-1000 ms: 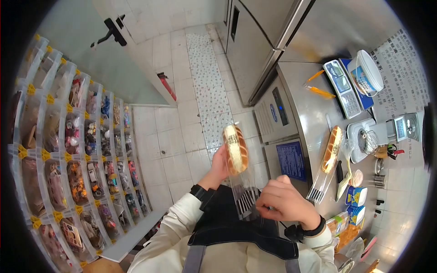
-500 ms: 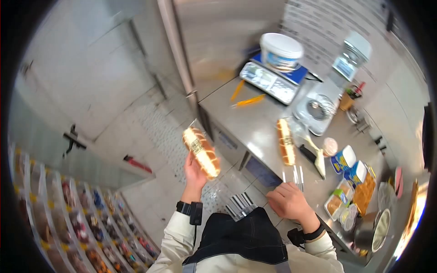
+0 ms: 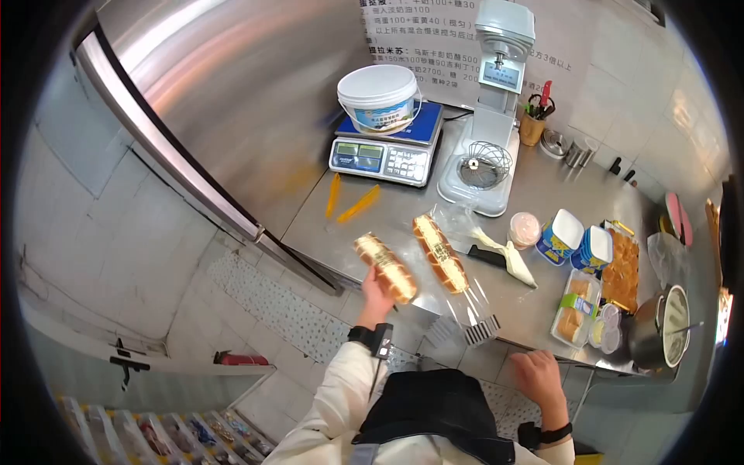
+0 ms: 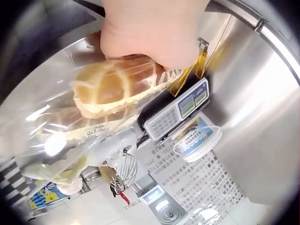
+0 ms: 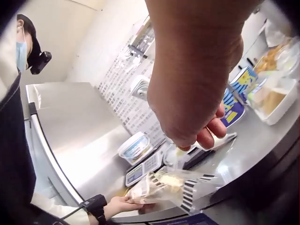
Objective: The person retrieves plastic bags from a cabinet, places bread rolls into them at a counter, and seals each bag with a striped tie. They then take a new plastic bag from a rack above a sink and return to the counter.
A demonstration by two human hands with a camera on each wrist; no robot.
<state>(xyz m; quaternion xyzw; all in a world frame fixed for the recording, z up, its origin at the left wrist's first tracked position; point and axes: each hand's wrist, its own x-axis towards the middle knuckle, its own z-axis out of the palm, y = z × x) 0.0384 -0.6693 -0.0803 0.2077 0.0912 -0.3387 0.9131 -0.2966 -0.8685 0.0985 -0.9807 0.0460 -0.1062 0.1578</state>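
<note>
My left hand (image 3: 377,298) holds a long cream-filled bread roll (image 3: 386,267) in a clear bag with a striped end, over the counter's front edge. The left wrist view shows the roll (image 4: 112,89) close up through the shiny film, partly covered by the hand. To its right on the counter lies a second cream-topped roll (image 3: 440,254), bagged the same way. My right hand (image 3: 540,380) hangs in front of the counter edge, fingers loosely curled around nothing; in the right wrist view its fingers (image 5: 216,127) look bare.
On the steel counter stand a scale (image 3: 387,159) with a white bucket (image 3: 378,101), a mixer (image 3: 496,116), a piping bag (image 3: 515,263), blue tubs (image 3: 559,236), a plastic bread box (image 3: 577,306) and a metal pot (image 3: 659,329). Orange strips (image 3: 358,203) lie near the fridge (image 3: 225,101).
The view has turned from the shelves and floor to the counter. My left hand has carried the bagged roll over to the counter edge, beside the other roll. My right hand has moved away from the bag's striped end.
</note>
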